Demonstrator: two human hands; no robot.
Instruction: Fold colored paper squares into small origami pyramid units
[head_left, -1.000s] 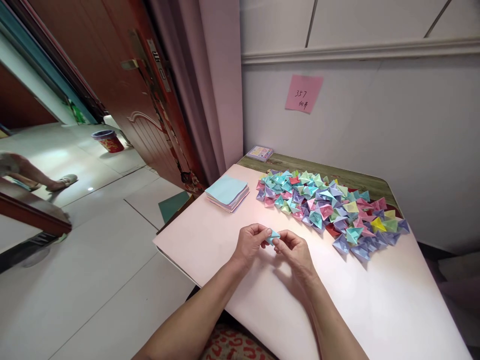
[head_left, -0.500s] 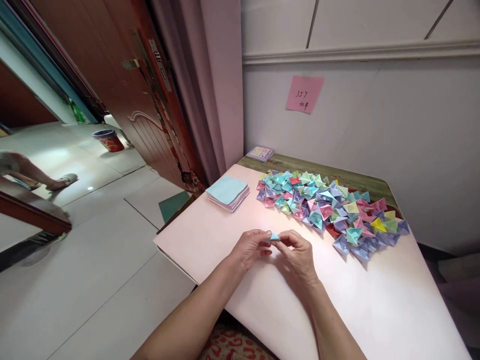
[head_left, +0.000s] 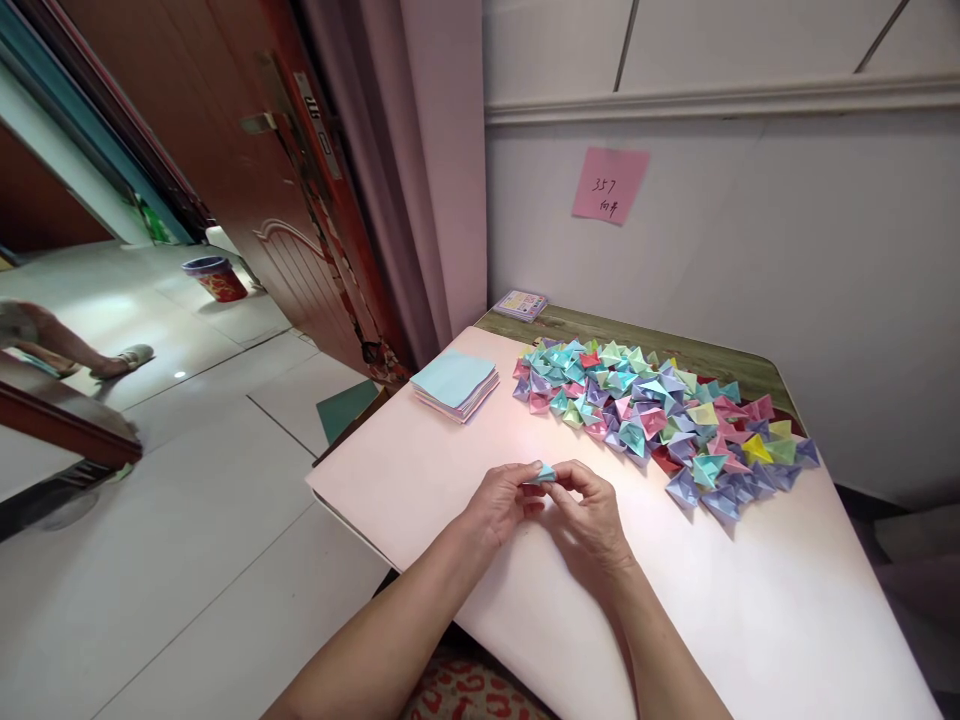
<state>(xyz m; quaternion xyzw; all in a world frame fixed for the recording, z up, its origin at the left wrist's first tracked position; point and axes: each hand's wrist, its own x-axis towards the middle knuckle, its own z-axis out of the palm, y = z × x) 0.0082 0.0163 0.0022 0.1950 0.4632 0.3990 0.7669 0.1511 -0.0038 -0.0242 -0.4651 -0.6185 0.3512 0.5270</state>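
A small light-blue folded paper piece (head_left: pixel 545 472) is pinched between the fingertips of both hands, just above the pale pink table cover (head_left: pixel 750 600). My left hand (head_left: pixel 504 499) grips its left side with curled fingers. My right hand (head_left: pixel 592 517) pinches its right side, its back turned up. Beyond them lies a wide spread of several folded paper pieces (head_left: pixel 652 415) in blue, pink, purple, green and yellow. A stack of square paper sheets (head_left: pixel 456 384), light blue on top, sits at the table's left end.
A small printed packet (head_left: pixel 520 305) lies on the bare wooden strip by the wall. A pink note (head_left: pixel 609 185) is stuck to the wall. A curtain (head_left: pixel 420 170) and a brown door (head_left: pixel 247 170) stand to the left. Another person's foot in a slipper (head_left: pixel 124 360) shows far left.
Both hands have kept hold of the blue paper piece and worked it between the fingertips, closing a little tighter together. Nothing else on the table has moved.
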